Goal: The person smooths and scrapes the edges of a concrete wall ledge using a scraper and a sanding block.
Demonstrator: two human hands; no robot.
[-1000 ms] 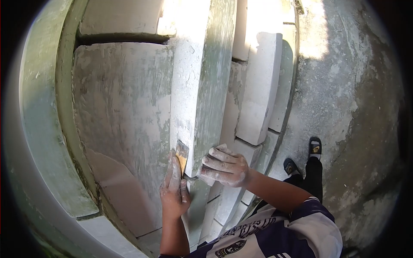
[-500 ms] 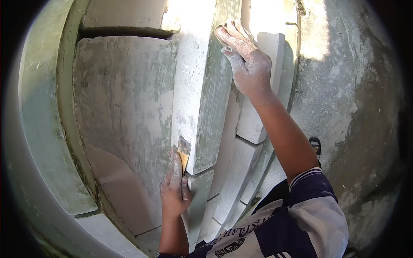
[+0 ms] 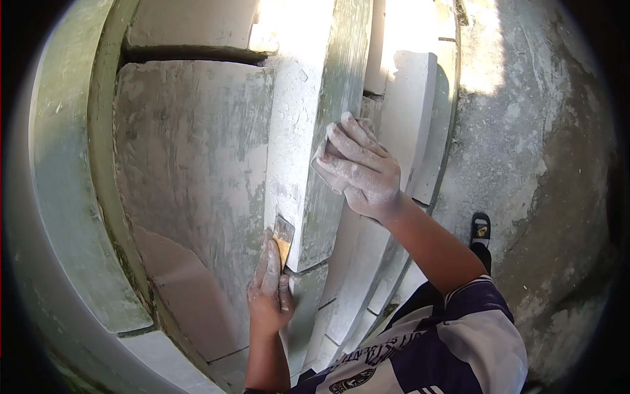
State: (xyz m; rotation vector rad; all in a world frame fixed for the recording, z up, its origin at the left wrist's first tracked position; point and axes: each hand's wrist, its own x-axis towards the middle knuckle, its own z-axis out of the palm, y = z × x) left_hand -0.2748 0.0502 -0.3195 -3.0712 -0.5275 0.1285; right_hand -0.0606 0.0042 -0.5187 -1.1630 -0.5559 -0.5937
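Observation:
My left hand [image 3: 269, 292], coated in white dust, grips a putty knife [image 3: 283, 236] with a worn yellowish part and a dark blade. The knife rests against the white face of a long block [image 3: 289, 125], near its lower end. My right hand [image 3: 369, 169] presses a folded sheet of sandpaper [image 3: 321, 169] against the block's streaked greenish side, its dusty fingers bent over the sheet. Most of the sandpaper is hidden under the palm and fingers.
A wide, patchy grey-white panel [image 3: 190, 131] lies left of the block, with a curved greenish slab [image 3: 62, 177] beyond it. More white blocks [image 3: 410, 111] stand at the right. A sandalled foot [image 3: 481, 226] is on the stained concrete floor [image 3: 525, 151].
My right hand has slid down the block's side toward me with the sandpaper. My left hand and the putty knife keep nearly the same place. The foot shows more fully.

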